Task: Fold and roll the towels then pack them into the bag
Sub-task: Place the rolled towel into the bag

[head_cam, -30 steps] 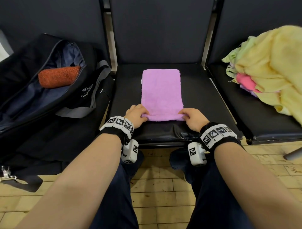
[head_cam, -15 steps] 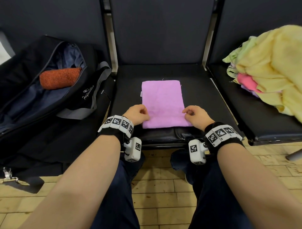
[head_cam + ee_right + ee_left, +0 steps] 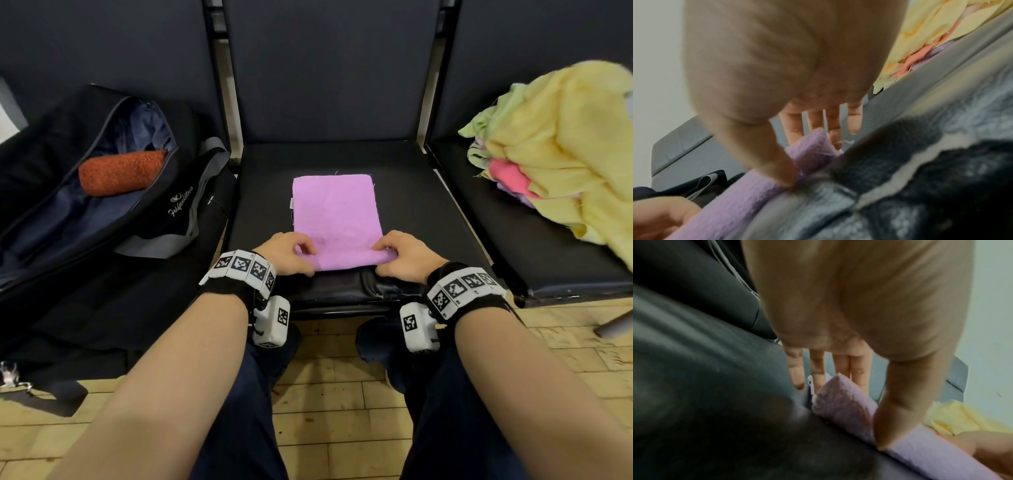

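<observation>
Both hands, left hand (image 3: pixel 287 253) and right hand (image 3: pixel 404 255), pinch the near edge of the folded purple towel (image 3: pixel 337 214) on the chair seat (image 3: pixel 421 205) (rolling apparently just starting), so next likely needs even, tight forward rolling.

Your left hand (image 3: pixel 287 253) and right hand (image 3: pixel 404 255) cover the near corners of the purple towel (image 3: pixel 337 212), so the roll's ends are hidden in the head view. Both wrist views are blurred. The yellow towel pile (image 3: pixel 565 147) runs off the right edge of the frame, the bag (image 3: pixel 102 219) off the left. The script on the bag is too small to read.
</observation>
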`<state>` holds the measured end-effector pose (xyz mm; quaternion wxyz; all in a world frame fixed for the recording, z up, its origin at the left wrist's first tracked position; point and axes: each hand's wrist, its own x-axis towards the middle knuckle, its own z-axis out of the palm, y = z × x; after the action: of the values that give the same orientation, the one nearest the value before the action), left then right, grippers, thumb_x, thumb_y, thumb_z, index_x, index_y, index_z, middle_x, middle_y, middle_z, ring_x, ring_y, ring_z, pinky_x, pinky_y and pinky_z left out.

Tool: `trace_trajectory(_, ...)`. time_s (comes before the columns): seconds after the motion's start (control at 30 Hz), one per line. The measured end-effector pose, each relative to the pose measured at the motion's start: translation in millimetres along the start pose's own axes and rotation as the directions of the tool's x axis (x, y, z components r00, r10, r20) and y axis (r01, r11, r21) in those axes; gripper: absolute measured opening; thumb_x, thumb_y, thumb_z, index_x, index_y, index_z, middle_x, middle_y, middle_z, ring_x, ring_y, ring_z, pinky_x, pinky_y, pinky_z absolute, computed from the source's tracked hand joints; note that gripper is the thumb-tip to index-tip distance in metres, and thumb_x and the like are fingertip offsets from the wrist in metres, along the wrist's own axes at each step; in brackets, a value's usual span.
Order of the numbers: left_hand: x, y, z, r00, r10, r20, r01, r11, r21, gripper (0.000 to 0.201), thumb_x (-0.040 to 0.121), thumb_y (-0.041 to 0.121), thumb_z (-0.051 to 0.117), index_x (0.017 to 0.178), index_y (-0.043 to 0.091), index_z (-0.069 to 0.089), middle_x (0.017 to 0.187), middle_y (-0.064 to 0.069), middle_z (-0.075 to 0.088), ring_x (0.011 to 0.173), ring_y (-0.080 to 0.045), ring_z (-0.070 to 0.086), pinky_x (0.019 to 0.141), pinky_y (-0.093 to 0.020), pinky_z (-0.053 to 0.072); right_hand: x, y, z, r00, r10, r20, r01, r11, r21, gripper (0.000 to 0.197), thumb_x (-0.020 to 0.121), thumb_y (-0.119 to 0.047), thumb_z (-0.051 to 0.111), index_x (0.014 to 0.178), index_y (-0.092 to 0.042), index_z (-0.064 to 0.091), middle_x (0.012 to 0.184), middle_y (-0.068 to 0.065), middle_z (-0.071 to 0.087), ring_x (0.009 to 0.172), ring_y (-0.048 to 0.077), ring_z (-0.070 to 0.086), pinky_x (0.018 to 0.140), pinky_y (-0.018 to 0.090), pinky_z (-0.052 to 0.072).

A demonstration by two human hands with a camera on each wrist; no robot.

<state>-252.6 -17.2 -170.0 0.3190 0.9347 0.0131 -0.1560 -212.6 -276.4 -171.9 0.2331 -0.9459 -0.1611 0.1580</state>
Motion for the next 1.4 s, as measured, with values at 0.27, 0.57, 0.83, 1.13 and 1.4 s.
trace_trajectory(0.27,2,-5,6,0.986,0.107,-0.129,-0.118,0.990,-0.081,0.032,0.087,0.014,0.065,0.119,0.010,0.057,0.105,0.000,0.055,0.096,-0.015,0.052,0.084,-0.018,0.037,-1,-3,1,0.995,0.013,-0.102,-0.007,0.998,0.057,0.023,0.096,-0.019,0.050,0.118,-0.020,0.055,0.109,0.006,0.061,0.109,0.034,0.055,0.104,0.044,0.035)
trace_trajectory(0.57,7,4,6,0.985,0.034,-0.169,-0.068,0.978,-0.200,0.006,0.088,0.012,0.060,0.085,0.016,0.064,0.073,-0.001,0.056,0.066,-0.015,0.050,0.053,-0.015,0.040,4,-6,3,0.973,0.216,-0.086,-0.197,0.962,0.190,0.016,0.094,-0.029,0.048,0.101,-0.015,0.051,0.105,0.004,0.056,0.102,0.029,0.055,0.092,0.036,0.042)
trace_trajectory(0.83,10,-1,15,0.942,0.136,-0.308,-0.189,0.971,-0.148,0.011,0.085,0.003,0.063,0.092,0.009,0.066,0.089,0.003,0.048,0.084,-0.017,0.048,0.085,-0.025,0.040,7,-3,5,0.924,-0.139,-0.357,0.178,0.981,0.078,0.010,0.081,-0.002,0.066,0.084,-0.012,0.067,0.084,0.000,0.053,0.075,0.019,0.049,0.077,0.030,0.041)
trace_trajectory(1.13,2,-3,8,0.973,0.195,-0.126,-0.194,0.981,0.021,0.037,0.070,0.027,0.083,0.100,0.017,0.064,0.102,0.002,0.052,0.097,-0.015,0.049,0.082,-0.021,0.038,6,6,2,0.999,-0.022,-0.039,0.025,0.997,0.078,0.042,0.079,-0.012,0.070,0.120,-0.015,0.063,0.122,0.004,0.052,0.115,0.018,0.046,0.096,0.022,0.032)
trace_trajectory(1.4,5,0,12,0.981,0.094,-0.170,-0.102,0.994,-0.039,0.039,0.094,0.013,0.055,0.132,0.009,0.047,0.135,-0.011,0.044,0.119,-0.024,0.047,0.096,-0.022,0.034,0,2,1,0.985,-0.076,-0.155,0.088,0.993,0.076,0.032,0.089,-0.008,0.057,0.121,-0.015,0.054,0.123,0.005,0.058,0.113,0.025,0.054,0.092,0.024,0.036)
